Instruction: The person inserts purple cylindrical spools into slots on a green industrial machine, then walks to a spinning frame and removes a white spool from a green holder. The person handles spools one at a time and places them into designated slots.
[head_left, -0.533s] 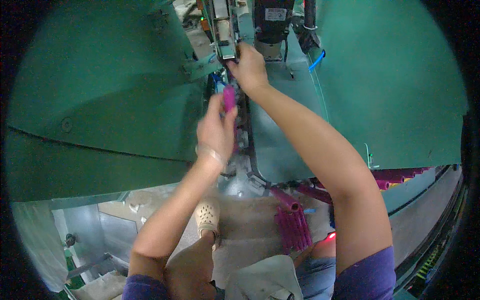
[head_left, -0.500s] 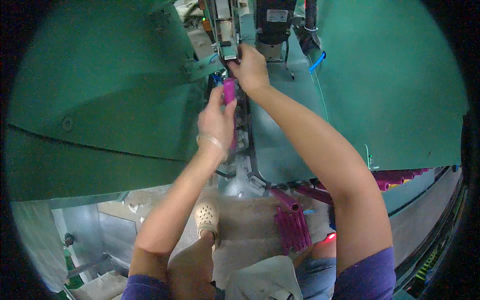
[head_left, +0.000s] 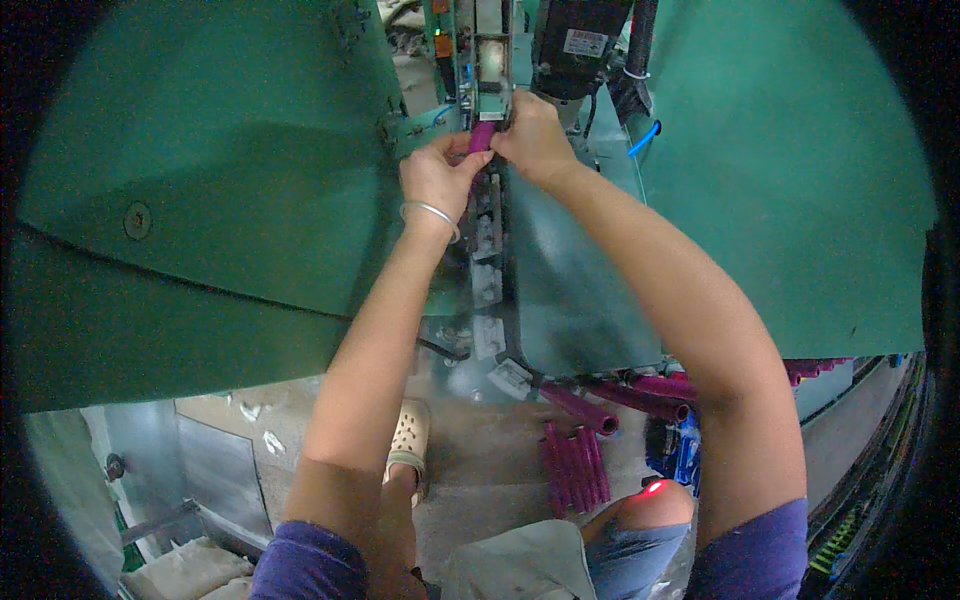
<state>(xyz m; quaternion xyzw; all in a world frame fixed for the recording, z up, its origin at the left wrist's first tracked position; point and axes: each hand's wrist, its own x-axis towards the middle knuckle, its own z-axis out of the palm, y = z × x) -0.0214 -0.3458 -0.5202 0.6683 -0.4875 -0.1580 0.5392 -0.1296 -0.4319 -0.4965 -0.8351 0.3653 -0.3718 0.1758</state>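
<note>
My left hand (head_left: 436, 180), a bangle on its wrist, pinches a purple tube (head_left: 482, 138) between thumb and fingers. The tube stands tilted just beneath a narrow metal slide (head_left: 491, 75) at the top of the channel between two green covers. Close against the tube's right side is my right hand (head_left: 538, 138), its fingers curled beside the foot of the slide. What those fingers grip, if anything, is hidden. Below both hands runs a row of metal holders (head_left: 487, 285) along the channel.
Green covers (head_left: 200, 220) flank the channel. A black motor (head_left: 580, 45) stands to the upper right, with a blue hose (head_left: 646, 138) beside it. Several purple tubes (head_left: 575, 470) lie low by my knee, and others (head_left: 650, 392) lie under the right cover's edge.
My left hand has moved up and slightly right, bringing the purple tube to the foot of the slide beside my right hand. The whole view has shifted a little.
</note>
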